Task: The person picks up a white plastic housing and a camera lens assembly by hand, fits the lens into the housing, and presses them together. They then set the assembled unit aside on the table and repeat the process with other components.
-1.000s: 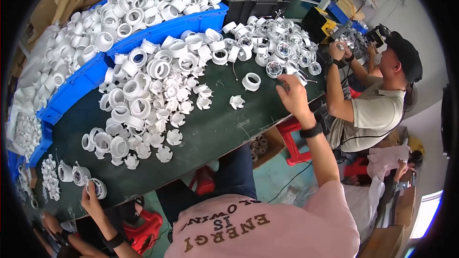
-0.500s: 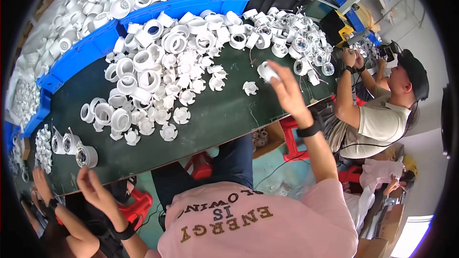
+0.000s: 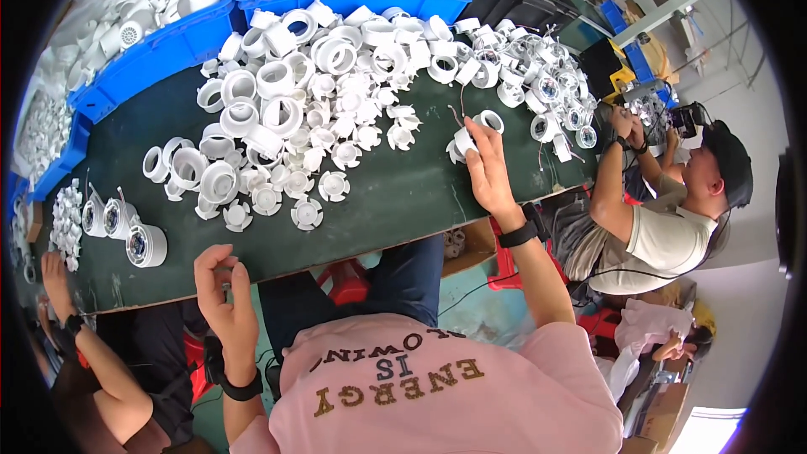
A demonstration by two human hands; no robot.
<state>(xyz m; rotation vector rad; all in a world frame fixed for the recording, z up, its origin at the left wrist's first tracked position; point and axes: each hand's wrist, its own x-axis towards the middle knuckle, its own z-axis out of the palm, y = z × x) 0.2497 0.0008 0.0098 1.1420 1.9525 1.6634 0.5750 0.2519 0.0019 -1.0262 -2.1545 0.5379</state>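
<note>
My right hand [image 3: 489, 172] is over the dark green table, its fingers closed against a small white lamp part [image 3: 461, 146] with thin wires rising from it. Just beyond the fingertips shows a white ring [image 3: 489, 122]; whether it belongs to the same piece I cannot tell. My left hand [image 3: 227, 292] hovers at the table's front edge, fingers loosely bent and apart, nothing visible in them. To its left a round white lamp [image 3: 146, 245] with a clear lens stands in front of two similar wired lamps [image 3: 118, 219].
White rings [image 3: 277, 113] and finned caps [image 3: 334, 186] lie heaped mid-table. Wired lens parts [image 3: 546, 88] are piled at right. Blue bins [image 3: 353, 2] and a black crate [image 3: 521, 2] line the back. A co-worker's hand [image 3: 57, 286] is at far left; another person [image 3: 664, 202] works at right.
My left hand has moved right, away from the lamps at left. My right hand has come lower and nearer, with the white part at its fingers. The view has shifted slightly.
</note>
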